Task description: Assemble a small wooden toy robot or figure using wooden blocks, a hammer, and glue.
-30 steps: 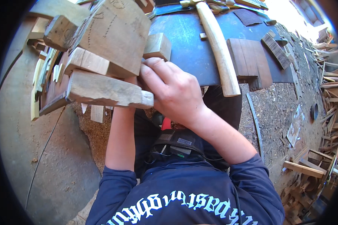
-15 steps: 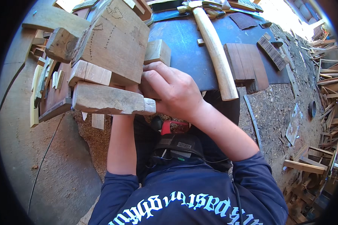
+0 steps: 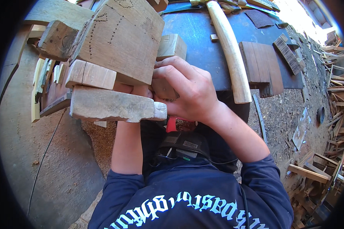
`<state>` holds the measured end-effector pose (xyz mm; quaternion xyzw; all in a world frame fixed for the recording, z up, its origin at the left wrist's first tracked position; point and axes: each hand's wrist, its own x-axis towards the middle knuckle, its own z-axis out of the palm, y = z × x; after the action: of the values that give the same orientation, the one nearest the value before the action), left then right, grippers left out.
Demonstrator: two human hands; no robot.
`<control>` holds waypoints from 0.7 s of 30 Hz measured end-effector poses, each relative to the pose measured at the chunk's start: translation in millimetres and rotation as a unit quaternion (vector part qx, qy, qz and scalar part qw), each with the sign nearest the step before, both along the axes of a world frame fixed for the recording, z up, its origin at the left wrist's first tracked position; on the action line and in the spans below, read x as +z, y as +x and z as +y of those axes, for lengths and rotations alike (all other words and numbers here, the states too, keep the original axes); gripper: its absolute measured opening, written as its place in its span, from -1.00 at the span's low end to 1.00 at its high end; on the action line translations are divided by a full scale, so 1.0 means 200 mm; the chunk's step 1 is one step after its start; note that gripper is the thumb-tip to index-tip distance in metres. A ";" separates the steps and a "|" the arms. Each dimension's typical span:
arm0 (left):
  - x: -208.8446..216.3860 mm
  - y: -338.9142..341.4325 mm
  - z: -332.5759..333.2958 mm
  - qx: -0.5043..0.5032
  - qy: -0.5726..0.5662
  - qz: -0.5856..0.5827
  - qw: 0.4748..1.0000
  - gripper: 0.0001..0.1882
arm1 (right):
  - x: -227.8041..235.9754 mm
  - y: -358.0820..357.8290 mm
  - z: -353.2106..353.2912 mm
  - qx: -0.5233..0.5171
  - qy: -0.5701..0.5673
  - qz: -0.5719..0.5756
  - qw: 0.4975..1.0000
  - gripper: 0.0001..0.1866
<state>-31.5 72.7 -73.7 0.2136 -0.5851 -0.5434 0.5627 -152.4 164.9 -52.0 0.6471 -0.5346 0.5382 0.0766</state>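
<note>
Dark blue desk (image 3: 202,45) carries a curved pale wooden handle (image 3: 231,53). Right hand (image 3: 187,91), fingers curled round a small weathered wooden block (image 3: 163,89); left hand hidden behind the large grey timber assembly (image 3: 114,57), grip indeterminable. Fitting appears unfinished.

Your right hand (image 3: 187,91) is hemmed in: the big dotted wooden block (image 3: 120,42) and the long weathered beam (image 3: 111,105) wall off its left, a small pale block (image 3: 172,45) sits just above. To its right you have open blue tabletop (image 3: 197,32) up to the curved pale handle (image 3: 231,49), with dark slats (image 3: 262,65) beyond.
</note>
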 end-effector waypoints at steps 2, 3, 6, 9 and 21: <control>-0.02 0.01 -0.03 0.004 -0.005 -0.014 1.000 -0.63 | 0.02 -0.01 0.02 -0.004 0.041 0.005 0.999 -0.57; -0.06 0.02 -0.08 0.035 -0.045 -0.023 0.998 -0.65 | 0.02 -0.01 0.02 -0.003 0.040 0.005 0.999 -0.57; -0.13 0.06 -0.07 0.026 -0.060 -0.120 0.991 -0.61 | 0.02 -0.02 0.02 0.002 0.039 0.000 0.999 -0.54; -0.29 0.11 -0.25 0.039 -0.050 -0.177 0.982 -0.77 | 0.04 0.00 0.01 0.021 0.071 -0.037 0.997 -0.50; 0.66 -0.10 0.05 0.029 -0.183 -0.184 0.965 -0.69 | 0.33 -0.31 0.25 -0.024 0.145 -0.116 0.982 -0.36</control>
<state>-52.5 82.2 58.1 0.2207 -0.7614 -0.3617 0.4906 -214.8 215.5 15.0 0.5718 -0.6274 0.5243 -0.0673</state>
